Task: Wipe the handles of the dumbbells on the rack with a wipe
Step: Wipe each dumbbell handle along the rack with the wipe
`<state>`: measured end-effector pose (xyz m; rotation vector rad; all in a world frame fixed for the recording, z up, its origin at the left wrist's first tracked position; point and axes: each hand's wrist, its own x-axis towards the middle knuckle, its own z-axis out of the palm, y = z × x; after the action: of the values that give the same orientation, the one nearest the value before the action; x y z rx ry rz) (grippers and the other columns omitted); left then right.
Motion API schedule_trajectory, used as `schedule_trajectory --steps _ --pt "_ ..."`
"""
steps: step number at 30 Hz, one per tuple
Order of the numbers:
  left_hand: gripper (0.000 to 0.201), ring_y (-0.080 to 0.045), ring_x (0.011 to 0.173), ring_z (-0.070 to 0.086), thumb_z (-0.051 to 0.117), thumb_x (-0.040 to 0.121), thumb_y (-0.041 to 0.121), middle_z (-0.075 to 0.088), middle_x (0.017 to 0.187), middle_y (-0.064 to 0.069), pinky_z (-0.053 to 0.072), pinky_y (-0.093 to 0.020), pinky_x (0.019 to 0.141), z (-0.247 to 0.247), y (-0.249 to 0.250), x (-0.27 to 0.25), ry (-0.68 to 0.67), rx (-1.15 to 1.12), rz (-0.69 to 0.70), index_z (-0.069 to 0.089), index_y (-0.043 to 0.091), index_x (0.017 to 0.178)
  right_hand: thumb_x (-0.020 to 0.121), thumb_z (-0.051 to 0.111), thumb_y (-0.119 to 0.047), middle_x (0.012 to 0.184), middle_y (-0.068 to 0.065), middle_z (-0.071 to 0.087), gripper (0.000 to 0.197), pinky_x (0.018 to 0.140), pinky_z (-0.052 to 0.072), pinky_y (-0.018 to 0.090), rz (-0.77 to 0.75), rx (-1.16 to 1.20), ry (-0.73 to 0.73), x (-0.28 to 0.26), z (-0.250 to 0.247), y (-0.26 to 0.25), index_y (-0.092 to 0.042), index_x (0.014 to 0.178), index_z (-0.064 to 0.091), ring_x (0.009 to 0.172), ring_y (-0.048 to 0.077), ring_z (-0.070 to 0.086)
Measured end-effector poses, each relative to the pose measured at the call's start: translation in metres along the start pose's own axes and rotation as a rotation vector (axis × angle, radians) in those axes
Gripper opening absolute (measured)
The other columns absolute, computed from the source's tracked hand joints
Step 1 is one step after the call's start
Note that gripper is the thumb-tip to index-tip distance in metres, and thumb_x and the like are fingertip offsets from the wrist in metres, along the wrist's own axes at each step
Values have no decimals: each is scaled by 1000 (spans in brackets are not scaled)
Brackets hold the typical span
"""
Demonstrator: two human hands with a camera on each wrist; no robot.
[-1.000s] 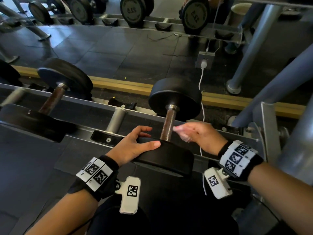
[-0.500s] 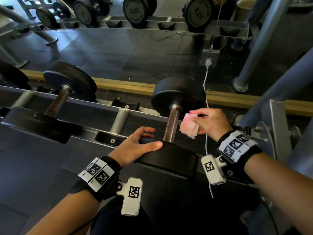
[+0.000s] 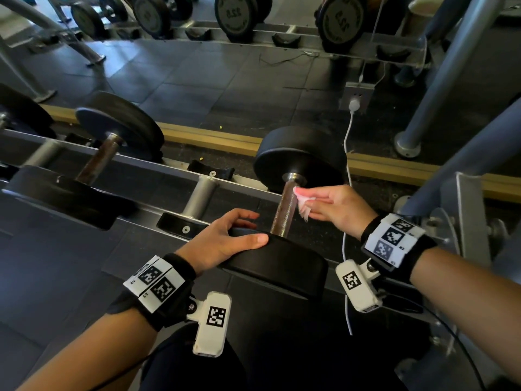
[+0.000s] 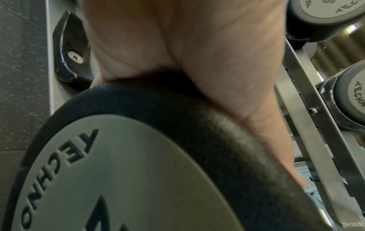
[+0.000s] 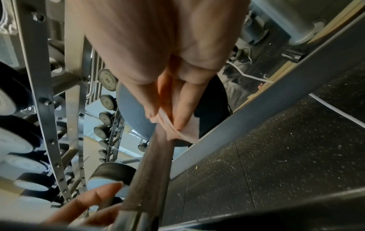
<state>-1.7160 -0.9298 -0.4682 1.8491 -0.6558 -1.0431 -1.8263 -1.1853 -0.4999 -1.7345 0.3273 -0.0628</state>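
A black dumbbell (image 3: 298, 165) lies on the grey rack (image 3: 146, 170), its rusty brown handle (image 3: 283, 213) running toward me. My right hand (image 3: 335, 204) pinches a pale pink wipe (image 3: 303, 203) and presses it against the far end of the handle, close to the far weight head. In the right wrist view the wipe (image 5: 183, 129) is folded between thumb and fingers on the handle (image 5: 152, 168). My left hand (image 3: 222, 241) grips the rim of the near weight head (image 3: 282, 266), thumb on top; the left wrist view shows my palm on the head (image 4: 177, 125).
A second dumbbell (image 3: 118, 128) with a rusty handle lies to the left on the same rack. An empty black cradle (image 3: 183, 225) sits between them. A white cable (image 3: 348, 165) hangs behind the rack from a wall socket. A grey post (image 3: 439, 80) stands at the right.
My right hand carried the wipe up the handle's right side and now presses it against the far end. The left hand stayed on the near weight head.
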Motion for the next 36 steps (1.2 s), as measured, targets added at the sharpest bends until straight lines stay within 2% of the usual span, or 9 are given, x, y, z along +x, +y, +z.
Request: schedule_trajectory --steps 5,11,16,20,24,26,28,31,36 --pt "78 -5 103 66 73 56 66 60 123 9 55 -23 78 0 1 0 8 -9 -17 53 39 126 93 62 -14 117 -7 71 26 86 57 23 -2 28 -14 -7 11 2 -27 114 72 104 5 68" --pt "75 -2 97 68 74 56 63 62 121 7 55 -19 71 4 3 -1 30 -30 -2 56 37 123 87 71 -29 108 -12 74 19 89 53 19 17 6 -208 -26 19 9 -28 105 76 104 4 68" --pt "74 -6 98 69 76 57 61 62 121 5 56 -21 72 3 2 -2 29 -44 -17 57 36 124 94 62 -14 113 -2 70 23 79 56 18 -11 112 118 -10 -2 1 -28 110 70 102 9 69" --pt "73 -8 99 69 77 57 62 64 119 6 56 -23 74 4 0 0 43 -46 -19 59 37 122 93 60 -14 127 -8 63 29 91 54 23 -7 130 -15 -18 18 7 -27 119 67 111 7 65" --pt "72 -8 99 69 76 57 63 63 119 9 56 -23 73 3 1 0 36 -40 -24 58 40 122 89 67 -13 120 -8 70 27 87 54 19 -17 124 -90 -32 28 14 -18 115 72 109 4 66" --pt "72 -7 99 69 75 57 64 62 120 9 56 -23 73 3 1 0 34 -31 -22 57 41 123 83 73 -26 111 -11 73 25 81 54 16 41 142 -134 -33 24 11 -22 108 76 104 5 68" --pt "72 -5 97 69 75 57 64 63 118 10 55 -21 72 4 2 -1 42 -33 -15 57 40 122 78 76 -34 106 -1 75 25 75 57 20 99 208 -44 -28 16 11 -24 101 77 96 10 72" --pt "73 -5 97 69 75 57 62 63 119 7 55 -20 72 4 2 -1 42 -36 -10 57 37 124 87 70 -12 114 11 71 25 78 60 29 166 353 152 -13 5 18 -20 111 70 98 18 72" --pt "71 -4 96 69 75 58 62 64 117 7 55 -18 72 3 1 -1 37 -48 0 58 37 122 91 59 3 113 7 72 36 83 59 28 220 519 27 -2 14 23 -18 119 63 104 19 70"
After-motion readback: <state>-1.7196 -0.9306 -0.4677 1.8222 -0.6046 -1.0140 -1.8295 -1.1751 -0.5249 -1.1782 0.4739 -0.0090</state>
